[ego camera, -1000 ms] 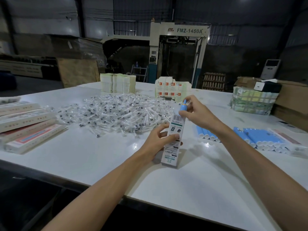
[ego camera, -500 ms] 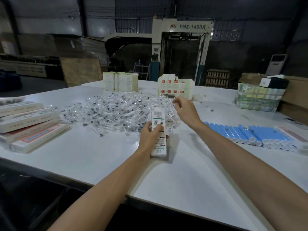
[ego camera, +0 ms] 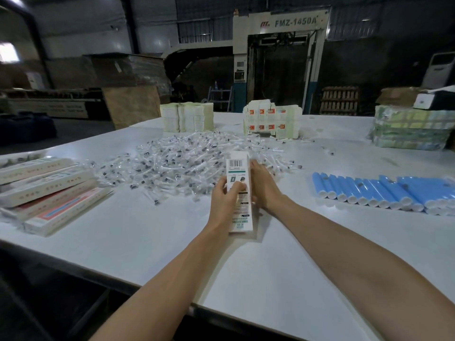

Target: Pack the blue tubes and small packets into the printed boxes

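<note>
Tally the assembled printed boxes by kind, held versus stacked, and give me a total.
Held box, gripped by the left hand: 1
Stacked boxes, far left: 4 visible
Total: 5

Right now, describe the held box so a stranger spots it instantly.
On the white table, find the heap of clear packets. At its near edge, the left hand grips the printed box tilted up, right hand alongside; other boxes lie flat.
</note>
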Demonstrator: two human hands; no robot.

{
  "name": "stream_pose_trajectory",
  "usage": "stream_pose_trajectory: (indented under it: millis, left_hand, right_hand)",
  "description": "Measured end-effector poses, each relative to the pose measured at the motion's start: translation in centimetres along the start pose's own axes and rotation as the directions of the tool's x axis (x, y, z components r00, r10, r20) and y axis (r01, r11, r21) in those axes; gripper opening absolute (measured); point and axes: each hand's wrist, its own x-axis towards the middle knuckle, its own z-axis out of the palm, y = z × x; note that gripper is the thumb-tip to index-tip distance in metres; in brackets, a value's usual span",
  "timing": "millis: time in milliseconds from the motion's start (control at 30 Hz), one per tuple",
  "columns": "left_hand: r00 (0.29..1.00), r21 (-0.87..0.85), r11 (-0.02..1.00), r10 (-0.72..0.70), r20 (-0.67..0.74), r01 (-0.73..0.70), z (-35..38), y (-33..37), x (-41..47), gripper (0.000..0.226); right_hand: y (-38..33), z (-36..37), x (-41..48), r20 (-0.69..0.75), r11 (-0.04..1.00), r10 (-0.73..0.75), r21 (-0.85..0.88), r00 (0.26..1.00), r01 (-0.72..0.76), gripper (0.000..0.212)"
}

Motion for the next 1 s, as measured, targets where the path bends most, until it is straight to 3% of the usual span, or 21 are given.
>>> stream_pose_trajectory:
  millis: [100,167,300,467,667,800,1000]
  left_hand:
    - [0.999,-0.06,0.998,-0.02,0.04,0.022,0.1,0.1,-0.1,0.029]
    - [0.997,-0.087,0.995,-0.039,0.069,0.045,0.3,0.1,-0.2,0.035]
    - [0.983,-0.012,0.998,-0.064,0.171,0.066,1.0,0.0,-0.8,0.042]
    - [0.948,0.108,0.993,-0.082,0.308,0.05,2.7,0.8,-1.4,0.043]
    - [0.906,0.107,0.994,-0.077,0.416,0.035,6.9,3.4,-0.7,0.051]
    - [0.898,0.06,0.996,-0.086,0.431,0.067,9.4,1.8,-1.5,0.05]
    - [0.879,0.047,0.996,-0.094,0.468,0.081,9.7,-0.2,-2.2,0.049]
  right_hand:
    - [0.8,-1.1,-0.1,-0.075,1.0,-0.01,0.022,0.997,0.011,0.03]
    - [1.4,-2.5,-0.8,-0.152,0.99,0.002,0.143,0.988,0.02,0.019]
    - [2.9,-6.5,-3.8,-0.288,0.884,0.25,0.457,0.924,-0.097,0.007]
    - [4.8,-11.6,-8.9,-0.252,0.72,0.46,0.667,0.851,-0.191,0.045]
    - [6.2,-14.4,-12.1,-0.267,0.555,0.625,0.813,0.734,-0.177,0.029]
    - [5.7,-15.6,-11.8,-0.333,0.551,0.637,0.827,0.695,-0.109,0.028]
    - [4.0,-18.7,-9.8,-0.476,0.642,0.52,0.766,0.71,0.043,0.027]
